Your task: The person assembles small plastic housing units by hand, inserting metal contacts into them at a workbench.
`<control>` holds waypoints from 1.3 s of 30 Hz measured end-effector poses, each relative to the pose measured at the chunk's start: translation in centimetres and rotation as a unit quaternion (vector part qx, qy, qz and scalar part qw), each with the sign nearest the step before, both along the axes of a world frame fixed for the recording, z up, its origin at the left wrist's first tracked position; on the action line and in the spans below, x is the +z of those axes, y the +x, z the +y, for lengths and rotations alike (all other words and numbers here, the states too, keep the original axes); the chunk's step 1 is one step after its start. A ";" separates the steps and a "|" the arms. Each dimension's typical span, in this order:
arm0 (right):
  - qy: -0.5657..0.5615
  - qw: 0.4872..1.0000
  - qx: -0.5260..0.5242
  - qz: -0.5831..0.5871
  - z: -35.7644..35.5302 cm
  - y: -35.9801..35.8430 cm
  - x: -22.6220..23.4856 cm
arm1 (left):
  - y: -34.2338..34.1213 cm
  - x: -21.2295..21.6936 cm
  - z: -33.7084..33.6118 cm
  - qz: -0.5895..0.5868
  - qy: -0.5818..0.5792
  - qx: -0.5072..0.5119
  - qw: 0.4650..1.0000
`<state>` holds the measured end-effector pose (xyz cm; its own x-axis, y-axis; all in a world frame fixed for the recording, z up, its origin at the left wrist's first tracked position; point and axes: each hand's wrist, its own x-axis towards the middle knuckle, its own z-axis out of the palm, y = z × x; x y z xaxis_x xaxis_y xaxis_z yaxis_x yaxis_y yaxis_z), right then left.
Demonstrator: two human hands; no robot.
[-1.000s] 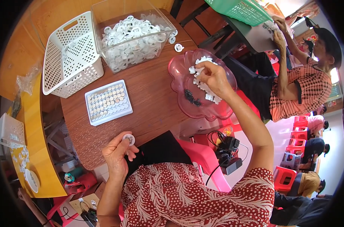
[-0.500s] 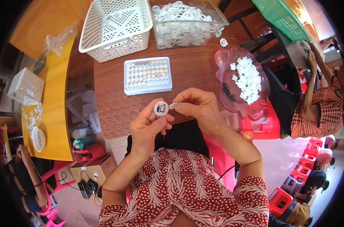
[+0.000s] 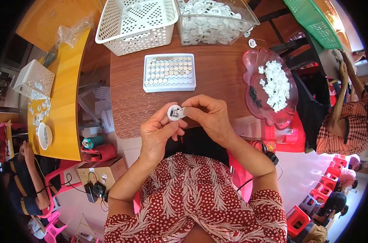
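Head view: left hand (image 3: 154, 133) grips a disc (image 3: 173, 114) face-up, seemingly to steady it; right hand (image 3: 211, 119) pinches a tab (image 3: 182, 113) at its right.

A broad open lane of the brown wooden surface (image 3: 220, 71) runs from the right-hand fingers (image 3: 206, 101) to the clear rectangular plastic bin (image 3: 208, 41), flanked by the shallow pale-blue plastic tray (image 3: 169, 88) on the left and the scalloped translucent red plastic dish (image 3: 253, 61) on the right. Bin and white perforated plastic basket (image 3: 147, 41) block the far side.
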<state>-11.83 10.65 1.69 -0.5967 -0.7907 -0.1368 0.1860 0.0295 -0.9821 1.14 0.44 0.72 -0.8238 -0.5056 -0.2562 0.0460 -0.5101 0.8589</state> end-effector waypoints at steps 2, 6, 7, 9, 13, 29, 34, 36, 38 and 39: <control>-0.001 0.993 0.003 0.117 0.0 -0.3 0.1 | 0.0 0.0 0.0 -0.018 -0.006 -0.016 1.000; 0.002 0.945 0.018 0.327 -0.1 -0.5 0.8 | -0.1 0.3 0.1 -0.034 -0.008 -0.026 0.999; 0.003 0.945 0.017 0.326 -0.2 -0.5 0.7 | -0.2 0.4 0.1 -0.041 -0.013 -0.032 0.999; -0.023 0.921 0.012 0.388 -0.4 -0.6 0.5 | -0.2 0.5 0.1 -0.048 -0.017 -0.038 0.998; 0.000 0.925 0.015 0.381 -0.5 -0.6 0.5 | -0.3 0.6 0.2 -0.048 -0.021 -0.038 0.998; -0.010 0.909 0.058 0.412 -0.8 -0.6 0.2 | -0.1 -0.1 0.2 -0.053 -0.015 -0.030 0.998; -0.009 0.912 0.071 0.403 -0.8 -0.9 0.2 | -0.2 0.1 0.1 -0.060 -0.016 -0.034 0.997; -0.004 0.909 0.080 0.409 -0.9 -1.0 0.1 | -0.1 0.1 0.0 -0.061 -0.015 -0.035 0.997; -0.008 0.909 0.080 0.409 -1.0 -1.1 -0.1 | -0.1 0.1 -0.1 -0.067 -0.021 -0.039 0.997; -0.013 0.908 0.080 0.411 -1.0 -1.2 -0.1 | -0.1 0.1 -0.1 -0.068 -0.021 -0.040 0.997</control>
